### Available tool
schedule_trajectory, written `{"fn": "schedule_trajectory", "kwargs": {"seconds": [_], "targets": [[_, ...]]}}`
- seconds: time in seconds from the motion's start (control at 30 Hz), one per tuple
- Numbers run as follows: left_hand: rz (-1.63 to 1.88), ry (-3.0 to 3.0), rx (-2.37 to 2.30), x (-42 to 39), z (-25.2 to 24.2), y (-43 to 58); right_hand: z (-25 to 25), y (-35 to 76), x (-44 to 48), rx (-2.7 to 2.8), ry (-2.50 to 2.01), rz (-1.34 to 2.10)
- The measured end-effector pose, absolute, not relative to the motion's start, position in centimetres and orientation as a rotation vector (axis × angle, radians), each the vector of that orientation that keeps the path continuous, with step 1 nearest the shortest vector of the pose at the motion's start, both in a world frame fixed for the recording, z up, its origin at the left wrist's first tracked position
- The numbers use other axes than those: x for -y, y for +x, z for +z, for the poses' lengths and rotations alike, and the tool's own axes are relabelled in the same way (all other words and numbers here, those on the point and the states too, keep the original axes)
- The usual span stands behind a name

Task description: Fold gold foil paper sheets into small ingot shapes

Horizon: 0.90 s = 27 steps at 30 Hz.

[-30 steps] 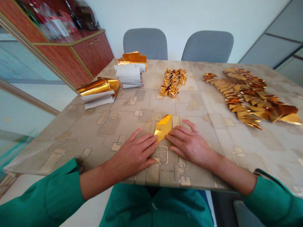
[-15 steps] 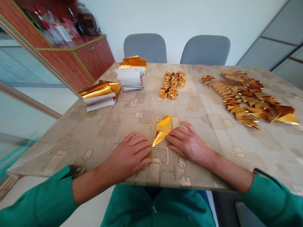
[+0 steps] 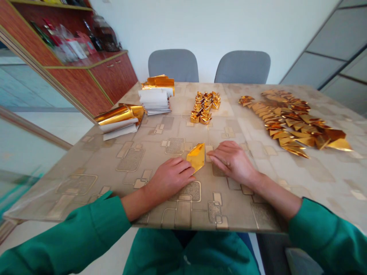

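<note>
A folded piece of gold foil paper (image 3: 197, 156) lies on the patterned tablecloth in front of me, pointed at both ends. My left hand (image 3: 173, 175) has its fingers curved over the lower left edge, holding the paper against the table. Just right of it is my right hand (image 3: 233, 162), a small gap away from the paper. Its fingers are bent and pressed together, with nothing seen in them. The thumb side of my left hand is partly hidden.
Flat foil-paper stacks with white backs (image 3: 155, 102) and a gold-topped bundle (image 3: 119, 116) lie at the far left. Rows of small gold ingot shapes (image 3: 205, 107) stand at the middle back. Many folded gold pieces (image 3: 295, 122) spread rightward. Two grey chairs (image 3: 173, 65) stand behind.
My left hand has moved right and onto the gold paper. My right hand has let go of the paper's right side and drawn slightly away, its fingers curling together. The view has tilted slightly.
</note>
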<state>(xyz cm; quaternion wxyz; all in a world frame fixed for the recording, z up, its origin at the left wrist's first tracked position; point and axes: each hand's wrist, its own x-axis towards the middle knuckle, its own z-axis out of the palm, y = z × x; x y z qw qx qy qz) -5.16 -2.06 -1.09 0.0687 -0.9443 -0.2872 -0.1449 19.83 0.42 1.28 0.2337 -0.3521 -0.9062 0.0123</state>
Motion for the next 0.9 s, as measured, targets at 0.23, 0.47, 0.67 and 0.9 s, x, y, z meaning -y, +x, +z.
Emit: {"fn": "schedule_trajectory", "kwargs": {"seconds": [0.23,0.47,0.67,0.9], "targets": [[-0.509,-2.856,0.869,2.1,-0.5,-4.8,1.3,17.6,-4.0,2.516,-0.809,0.145],[-0.403,-2.896,0.867,2.1,0.3,-5.0,0.3,17.8,-3.1,2.678,-0.818,0.233],[-0.247,-2.852,0.891,2.3,0.8,-5.4,0.2,18.3,-1.7,2.655,-0.871,0.244],[-0.404,-2.795,0.959,2.6,0.4,-5.9,1.0,18.6,-0.9,2.75,-0.887,0.229]]}}
